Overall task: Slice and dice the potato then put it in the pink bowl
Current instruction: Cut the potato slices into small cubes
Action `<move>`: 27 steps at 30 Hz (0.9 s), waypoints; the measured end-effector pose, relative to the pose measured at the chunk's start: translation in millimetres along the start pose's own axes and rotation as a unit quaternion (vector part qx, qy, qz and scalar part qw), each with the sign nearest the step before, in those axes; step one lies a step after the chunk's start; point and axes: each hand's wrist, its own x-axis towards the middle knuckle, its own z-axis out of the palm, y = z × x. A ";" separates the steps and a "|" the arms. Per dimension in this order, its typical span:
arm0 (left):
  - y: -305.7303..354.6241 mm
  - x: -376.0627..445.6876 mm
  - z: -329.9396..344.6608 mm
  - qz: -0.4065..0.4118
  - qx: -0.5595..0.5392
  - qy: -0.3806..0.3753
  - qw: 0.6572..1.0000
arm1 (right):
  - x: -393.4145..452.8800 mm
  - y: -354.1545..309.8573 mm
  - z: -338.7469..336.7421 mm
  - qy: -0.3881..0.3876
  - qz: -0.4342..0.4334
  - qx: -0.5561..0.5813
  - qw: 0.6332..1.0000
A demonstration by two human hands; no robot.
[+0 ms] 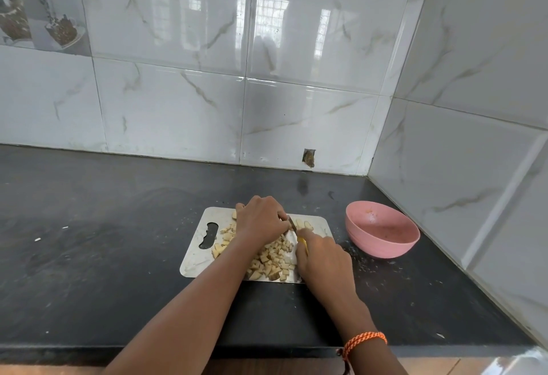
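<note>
Head view. Fingers of the left hand (261, 217) curled down over potato at the far middle of the cutting board (195, 259); what they pin is mostly hidden under the hand, probably an uncut strip. Right hand (324, 259) wrapped round the yellow handle of a knife (293, 224), blade tip showing dark just right of the left fingertips, close against them. A few larger potato slices (305, 224) lie just beyond the blade, on the board's far right corner. Diced potato (272, 259) heaped between the two hands and under the left wrist, spreading toward the near edge; more pieces left of the left hand, near the board's handle slot. Pink bowl (382, 229) sits on the black counter (103, 226) right of the knife hand, off the board, apart from it. Orange braided band (366, 339) on the right wrist. Marble-pattern wall tiles (296, 48) behind.
</note>
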 end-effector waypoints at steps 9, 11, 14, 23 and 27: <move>3.1 0.8 7.8 -0.006 0.018 0.013 1.000 | -12.2 1.2 -6.7 0.003 0.014 0.021 1.000; 2.5 0.3 6.6 -0.002 0.016 0.013 1.000 | -23.2 4.3 -9.5 0.009 0.017 0.025 1.000; 2.3 0.1 6.2 0.004 0.018 0.013 1.000 | -39.9 7.2 -12.8 0.009 0.019 0.029 0.999; -4.6 2.8 -3.5 0.024 -0.011 -0.026 0.999 | -18.6 2.1 -12.3 0.042 0.047 0.088 0.994; -12.3 6.4 -10.0 0.017 -0.047 -0.033 0.998 | -4.0 -0.4 -6.6 0.026 0.037 0.078 0.996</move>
